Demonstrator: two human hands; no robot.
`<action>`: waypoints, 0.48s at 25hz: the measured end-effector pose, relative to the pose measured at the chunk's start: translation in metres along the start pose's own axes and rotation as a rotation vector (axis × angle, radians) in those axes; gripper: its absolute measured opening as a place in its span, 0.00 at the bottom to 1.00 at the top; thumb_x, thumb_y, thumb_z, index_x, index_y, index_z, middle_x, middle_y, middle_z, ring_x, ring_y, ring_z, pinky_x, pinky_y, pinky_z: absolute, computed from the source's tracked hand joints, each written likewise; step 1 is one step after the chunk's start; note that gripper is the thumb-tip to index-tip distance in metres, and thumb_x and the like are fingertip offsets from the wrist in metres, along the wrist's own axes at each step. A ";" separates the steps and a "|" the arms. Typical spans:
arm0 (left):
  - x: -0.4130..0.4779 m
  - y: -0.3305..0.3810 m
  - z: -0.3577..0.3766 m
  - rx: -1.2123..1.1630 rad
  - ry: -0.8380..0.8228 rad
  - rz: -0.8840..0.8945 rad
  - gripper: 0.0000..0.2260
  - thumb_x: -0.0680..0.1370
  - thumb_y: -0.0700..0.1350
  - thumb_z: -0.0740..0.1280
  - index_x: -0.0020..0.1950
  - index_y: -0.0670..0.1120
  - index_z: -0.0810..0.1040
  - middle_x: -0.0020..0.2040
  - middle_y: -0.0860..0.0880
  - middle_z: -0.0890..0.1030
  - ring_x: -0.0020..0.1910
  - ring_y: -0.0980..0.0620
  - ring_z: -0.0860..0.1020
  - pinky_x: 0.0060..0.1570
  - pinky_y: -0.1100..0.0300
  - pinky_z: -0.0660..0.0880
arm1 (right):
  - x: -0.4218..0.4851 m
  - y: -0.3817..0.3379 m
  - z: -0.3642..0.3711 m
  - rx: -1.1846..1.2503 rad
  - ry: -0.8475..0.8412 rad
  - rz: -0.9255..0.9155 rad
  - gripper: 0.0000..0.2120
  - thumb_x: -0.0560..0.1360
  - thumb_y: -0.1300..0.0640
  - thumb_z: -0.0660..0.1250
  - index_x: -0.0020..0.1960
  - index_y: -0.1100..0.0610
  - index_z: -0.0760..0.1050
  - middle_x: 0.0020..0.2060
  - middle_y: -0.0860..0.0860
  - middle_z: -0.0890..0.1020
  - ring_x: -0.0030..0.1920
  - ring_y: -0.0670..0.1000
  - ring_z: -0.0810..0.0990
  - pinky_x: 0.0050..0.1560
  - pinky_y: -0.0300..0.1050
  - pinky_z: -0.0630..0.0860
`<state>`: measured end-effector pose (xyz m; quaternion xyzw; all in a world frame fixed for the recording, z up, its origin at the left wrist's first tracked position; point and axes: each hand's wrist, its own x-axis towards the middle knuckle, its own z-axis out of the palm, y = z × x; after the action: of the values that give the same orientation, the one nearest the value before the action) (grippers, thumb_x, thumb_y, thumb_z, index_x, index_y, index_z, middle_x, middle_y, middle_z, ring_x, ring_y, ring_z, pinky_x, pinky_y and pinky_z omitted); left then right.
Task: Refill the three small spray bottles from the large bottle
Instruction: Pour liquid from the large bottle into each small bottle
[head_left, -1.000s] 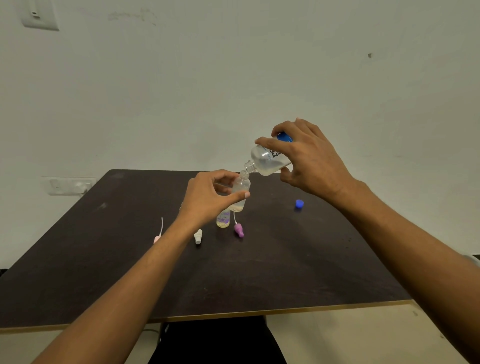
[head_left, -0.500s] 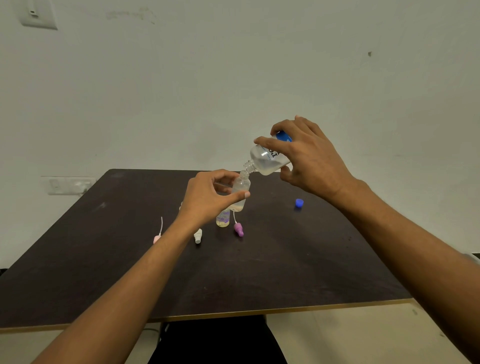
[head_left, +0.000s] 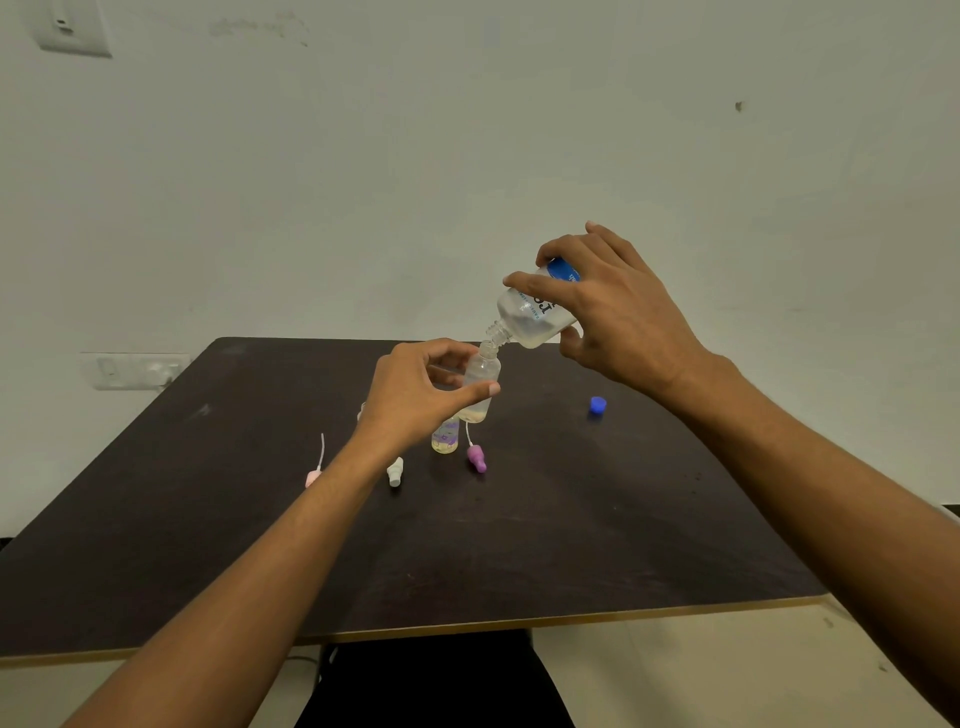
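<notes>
My right hand (head_left: 618, 312) grips the large clear bottle (head_left: 530, 318) with a blue label, tilted neck-down to the left. Its open neck meets the mouth of a small clear spray bottle (head_left: 482, 387), which my left hand (head_left: 415, 397) holds above the table between thumb and fingers. A little pale liquid lies in that small bottle's bottom. A second small bottle (head_left: 445, 436) with yellowish liquid stands on the table just below it. A third small bottle is mostly hidden behind my left hand.
On the dark table (head_left: 571, 545) lie three spray tops: pink (head_left: 314, 474), white (head_left: 395, 471) and purple (head_left: 476, 458). The large bottle's blue cap (head_left: 597, 404) sits to the right. A wall socket (head_left: 136, 370) is left of the table.
Almost nothing has moved; both hands keep the two bottles mouth to mouth, with the large bottle staying tilted.
</notes>
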<state>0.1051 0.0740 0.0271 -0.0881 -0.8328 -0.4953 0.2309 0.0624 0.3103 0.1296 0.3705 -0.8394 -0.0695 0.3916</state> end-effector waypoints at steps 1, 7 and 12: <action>0.000 0.000 0.000 -0.003 -0.002 0.001 0.19 0.69 0.57 0.82 0.57 0.59 0.85 0.49 0.63 0.86 0.46 0.66 0.84 0.47 0.69 0.80 | 0.000 0.000 0.000 -0.003 -0.001 -0.006 0.35 0.71 0.62 0.77 0.75 0.47 0.74 0.66 0.54 0.76 0.67 0.58 0.75 0.82 0.54 0.55; 0.000 0.001 0.000 -0.005 -0.014 0.001 0.17 0.69 0.58 0.82 0.55 0.62 0.83 0.49 0.63 0.86 0.46 0.67 0.84 0.43 0.73 0.78 | 0.001 0.000 -0.002 -0.002 -0.003 -0.029 0.34 0.71 0.63 0.77 0.75 0.48 0.75 0.67 0.55 0.77 0.69 0.58 0.75 0.83 0.57 0.55; -0.001 0.002 -0.001 -0.005 -0.009 0.000 0.16 0.69 0.58 0.82 0.53 0.65 0.82 0.47 0.65 0.85 0.46 0.69 0.83 0.41 0.75 0.77 | 0.001 0.000 -0.001 0.008 -0.023 -0.005 0.34 0.71 0.62 0.76 0.75 0.46 0.74 0.67 0.54 0.76 0.69 0.58 0.74 0.83 0.55 0.54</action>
<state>0.1073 0.0739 0.0289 -0.0907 -0.8325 -0.4972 0.2271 0.0629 0.3096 0.1303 0.3732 -0.8432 -0.0714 0.3803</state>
